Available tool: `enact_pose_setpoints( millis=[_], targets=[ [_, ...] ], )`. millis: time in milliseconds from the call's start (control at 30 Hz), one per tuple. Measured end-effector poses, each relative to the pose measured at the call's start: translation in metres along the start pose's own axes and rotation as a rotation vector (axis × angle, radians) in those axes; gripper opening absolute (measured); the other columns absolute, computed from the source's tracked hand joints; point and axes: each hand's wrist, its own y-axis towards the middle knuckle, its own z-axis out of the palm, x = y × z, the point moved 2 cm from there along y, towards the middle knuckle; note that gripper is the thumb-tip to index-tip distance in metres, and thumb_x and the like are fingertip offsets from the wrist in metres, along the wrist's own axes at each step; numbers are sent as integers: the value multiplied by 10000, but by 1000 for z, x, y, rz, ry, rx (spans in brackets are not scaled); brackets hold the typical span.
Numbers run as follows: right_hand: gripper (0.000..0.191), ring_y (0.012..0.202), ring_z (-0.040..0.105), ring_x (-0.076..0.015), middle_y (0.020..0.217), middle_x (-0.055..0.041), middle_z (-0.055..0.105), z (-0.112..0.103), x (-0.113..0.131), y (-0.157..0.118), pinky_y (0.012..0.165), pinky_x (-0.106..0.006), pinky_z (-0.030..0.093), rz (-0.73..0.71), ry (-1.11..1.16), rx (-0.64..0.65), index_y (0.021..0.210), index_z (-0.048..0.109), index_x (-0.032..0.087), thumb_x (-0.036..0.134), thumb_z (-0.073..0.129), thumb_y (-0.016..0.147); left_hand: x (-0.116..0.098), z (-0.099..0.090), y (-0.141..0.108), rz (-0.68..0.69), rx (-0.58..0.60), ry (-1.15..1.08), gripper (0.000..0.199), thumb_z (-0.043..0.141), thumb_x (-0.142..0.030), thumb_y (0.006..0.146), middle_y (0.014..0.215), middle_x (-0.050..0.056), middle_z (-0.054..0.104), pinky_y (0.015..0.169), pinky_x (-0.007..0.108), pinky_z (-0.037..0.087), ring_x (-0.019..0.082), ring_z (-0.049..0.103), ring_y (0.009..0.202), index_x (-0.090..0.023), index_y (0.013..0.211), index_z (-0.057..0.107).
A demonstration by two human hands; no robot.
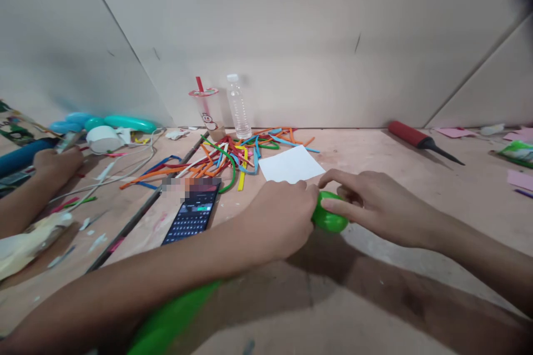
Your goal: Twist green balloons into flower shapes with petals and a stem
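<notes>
A shiny green balloon [328, 219] shows as a rounded bulge between my hands, over the table. My left hand [285, 216] is closed around its left side, fingers mostly hidden behind the back of the hand. From the right, my right hand [370, 202] pinches the bulge, thumb across its front and index finger curved over the top. A longer green stretch [179, 310] shows below my left forearm, probably the same balloon; the link is hidden. Just behind my hands lies a sheet of white paper [287, 165].
Limp coloured balloons [233, 155] are heaped behind a phone [194, 211]. A lidded cup [208, 113] and clear bottle [239, 108] stand by the wall. A red hand pump [410, 136] lies at right. At left, another person's hand [58, 163] is near a blue cylinder [25, 158].
</notes>
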Motion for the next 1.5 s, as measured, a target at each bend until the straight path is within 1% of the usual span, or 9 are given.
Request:
enact_pose_setpoints(
  millis=[167, 333, 567, 800, 967, 1133, 1267, 1400, 1500],
  targets=[
    [395, 1119, 624, -236, 1263, -117, 642, -1, -3, -3, 905, -393, 507, -412, -177, -209, 1372, 493, 218, 230, 492, 978, 30, 5, 4, -83, 309, -599, 379, 627, -421, 823, 949, 91, 753, 698, 321, 493, 251, 696, 826, -149, 1078, 691],
    [665, 1350, 485, -224, 1525, -114, 450, 6, -5, -6, 1032, -403, 485, -635, -358, -115, 1462, 437, 271, 26, 520, 849, 45, 23, 7, -3, 413, -1084, 492, 745, -442, 764, 1194, 73, 721, 956, 320, 485, 248, 646, 1107, -142, 1151, 698],
    [430, 1090, 651, -230, 1301, -65, 645, 13, 6, -11, 882, -396, 548, -797, -565, -234, 1328, 554, 324, 104, 496, 963, 41, 45, 8, 113, 605, -1509, 313, 796, -374, 723, 966, -13, 739, 861, 260, 525, 165, 672, 907, -189, 970, 744],
    [314, 916, 628, -223, 1042, -77, 685, 11, 4, -13, 738, -355, 514, -788, -659, -208, 1248, 584, 236, 146, 507, 957, 35, 39, 8, 121, 587, -1273, 353, 797, -439, 722, 837, -22, 712, 696, 213, 475, 142, 622, 775, -174, 951, 758],
    [407, 850, 601, -234, 984, -92, 669, 10, -3, -8, 679, -346, 448, -677, -490, -49, 1250, 600, 185, 330, 603, 870, 31, 31, 4, 57, 449, -978, 504, 741, -564, 730, 814, 10, 700, 615, 232, 435, 157, 607, 717, -138, 999, 742],
    [176, 608, 492, -137, 653, 28, 539, 16, -3, 1, 574, -271, 335, -218, -46, 103, 781, 625, 180, 349, 615, 827, 16, 15, -7, -49, 175, -506, 381, 637, -534, 779, 723, 65, 705, 511, 271, 344, 206, 622, 638, -162, 816, 715],
    [469, 532, 331, -108, 555, 52, 347, 23, -2, 3, 506, -267, 224, 76, 304, 111, 577, 420, 203, 522, 530, 902, 4, 0, -14, -99, 40, -223, 215, 595, -355, 765, 807, 112, 743, 544, 307, 412, 268, 676, 691, -179, 842, 691],
    [573, 475, 321, -105, 517, 42, 407, 30, -10, 3, 472, -270, 224, 318, 503, 140, 586, 480, 200, 681, 479, 898, 0, -5, -16, -104, -15, -135, 226, 545, -321, 780, 872, 127, 743, 658, 365, 500, 301, 697, 766, -185, 904, 676],
    [587, 503, 375, -115, 547, 21, 469, 28, -12, 4, 487, -270, 265, 282, 559, 99, 602, 531, 189, 688, 479, 906, 3, -3, -15, -96, -6, -214, 328, 548, -358, 791, 864, 120, 726, 650, 361, 493, 305, 686, 767, -178, 1055, 624]
  ],
)
